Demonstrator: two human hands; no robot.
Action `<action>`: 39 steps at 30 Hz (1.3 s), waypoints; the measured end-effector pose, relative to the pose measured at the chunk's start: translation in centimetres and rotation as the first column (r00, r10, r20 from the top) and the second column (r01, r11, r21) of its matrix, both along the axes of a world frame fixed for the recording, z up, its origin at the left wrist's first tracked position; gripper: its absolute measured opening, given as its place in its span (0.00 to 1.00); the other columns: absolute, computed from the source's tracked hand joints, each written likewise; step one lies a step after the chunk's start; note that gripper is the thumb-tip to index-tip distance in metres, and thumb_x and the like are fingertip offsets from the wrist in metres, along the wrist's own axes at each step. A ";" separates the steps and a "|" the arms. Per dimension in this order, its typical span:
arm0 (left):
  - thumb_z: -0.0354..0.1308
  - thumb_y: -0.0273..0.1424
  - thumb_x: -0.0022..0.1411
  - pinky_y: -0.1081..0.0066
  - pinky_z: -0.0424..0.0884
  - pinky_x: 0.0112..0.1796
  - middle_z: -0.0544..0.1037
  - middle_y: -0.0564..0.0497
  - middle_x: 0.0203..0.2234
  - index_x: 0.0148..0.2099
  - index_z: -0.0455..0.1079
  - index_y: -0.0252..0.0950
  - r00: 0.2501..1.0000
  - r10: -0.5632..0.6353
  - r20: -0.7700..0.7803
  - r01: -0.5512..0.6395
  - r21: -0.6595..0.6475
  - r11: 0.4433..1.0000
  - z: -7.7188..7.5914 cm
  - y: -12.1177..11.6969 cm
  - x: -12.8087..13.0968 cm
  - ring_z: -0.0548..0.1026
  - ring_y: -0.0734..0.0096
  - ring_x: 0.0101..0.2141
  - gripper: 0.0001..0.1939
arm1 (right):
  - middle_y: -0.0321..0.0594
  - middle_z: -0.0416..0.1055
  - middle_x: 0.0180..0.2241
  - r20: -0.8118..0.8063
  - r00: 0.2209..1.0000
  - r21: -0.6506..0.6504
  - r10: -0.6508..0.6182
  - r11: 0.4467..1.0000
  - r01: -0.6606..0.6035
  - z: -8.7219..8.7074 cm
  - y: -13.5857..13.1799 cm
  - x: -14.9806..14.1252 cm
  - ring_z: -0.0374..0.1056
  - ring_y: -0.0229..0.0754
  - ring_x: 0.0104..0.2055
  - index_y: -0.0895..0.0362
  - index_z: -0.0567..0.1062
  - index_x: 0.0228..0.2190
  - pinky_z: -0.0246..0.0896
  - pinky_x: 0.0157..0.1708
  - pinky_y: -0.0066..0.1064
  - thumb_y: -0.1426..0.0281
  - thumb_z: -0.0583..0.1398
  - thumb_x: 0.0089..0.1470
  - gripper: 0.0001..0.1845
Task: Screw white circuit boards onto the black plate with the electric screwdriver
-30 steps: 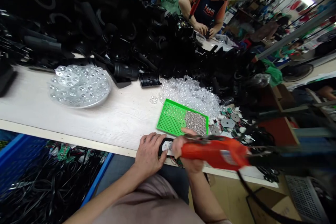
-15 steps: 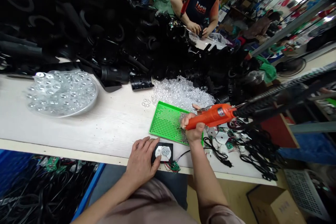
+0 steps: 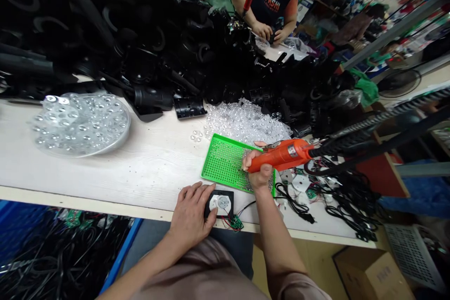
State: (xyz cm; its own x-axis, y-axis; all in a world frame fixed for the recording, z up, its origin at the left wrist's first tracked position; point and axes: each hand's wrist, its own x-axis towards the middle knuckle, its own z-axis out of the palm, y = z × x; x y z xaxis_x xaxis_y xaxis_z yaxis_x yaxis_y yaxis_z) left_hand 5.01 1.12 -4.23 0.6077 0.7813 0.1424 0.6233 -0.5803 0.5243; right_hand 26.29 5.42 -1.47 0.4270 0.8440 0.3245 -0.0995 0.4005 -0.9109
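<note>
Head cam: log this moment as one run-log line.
left hand: on black square plate | right hand: grips orange corded power tool | under tool: green perforated tray | by plate: small green circuit board

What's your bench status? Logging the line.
Right hand gripping orange corded tool over green pegboard tray. Left hand on black square plate. Black cables right of tray.

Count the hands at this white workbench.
4: the wearer's left hand on a black square plate, right hand on an orange electric tool, a co-worker's right hand and left hand farther off.
</note>
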 end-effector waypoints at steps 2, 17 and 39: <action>0.52 0.35 0.62 0.54 0.57 0.53 0.74 0.45 0.52 0.62 0.60 0.37 1.000 -0.004 -0.002 0.004 0.001 1.000 0.0 0.0 0.0 0.66 0.52 0.55 0.26 | 0.26 0.60 0.17 -0.002 1.000 -0.022 0.006 1.000 -0.006 -0.1 0.0 0.0 0.54 0.34 0.15 0.51 0.69 0.38 0.52 0.15 0.27 0.43 0.60 0.43 0.29; 0.50 0.38 0.64 0.53 0.56 0.54 0.73 0.44 0.53 0.63 0.60 0.37 0.999 -0.008 -0.034 0.007 -0.033 0.999 0.1 -0.1 0.1 0.65 0.53 0.56 0.26 | 0.26 0.59 0.14 -0.145 0.989 -0.002 -0.036 0.999 0.036 7.2 -5.2 -3.8 0.51 0.35 0.12 0.49 0.68 0.48 0.53 0.13 0.28 0.35 0.55 0.42 0.40; 0.45 0.34 0.66 0.53 0.55 0.55 0.68 0.41 0.56 0.65 0.52 0.34 0.993 -0.077 0.092 0.081 -0.043 0.996 -0.2 0.1 -0.9 0.62 0.54 0.57 0.27 | 0.25 0.55 0.15 0.013 0.999 -0.075 -0.053 0.996 0.054 6.0 -6.7 -3.8 0.50 0.34 0.13 0.50 0.70 0.45 0.51 0.13 0.27 0.32 0.52 0.40 0.42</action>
State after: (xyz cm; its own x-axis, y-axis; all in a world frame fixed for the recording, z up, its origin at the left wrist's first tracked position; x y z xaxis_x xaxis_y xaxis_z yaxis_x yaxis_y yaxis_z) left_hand 4.10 1.21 -4.43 0.6540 0.7385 0.1642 0.5251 -0.5994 0.6041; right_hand 22.49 -1.33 4.54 0.4690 0.8422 0.2660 -0.0696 0.3354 -0.9395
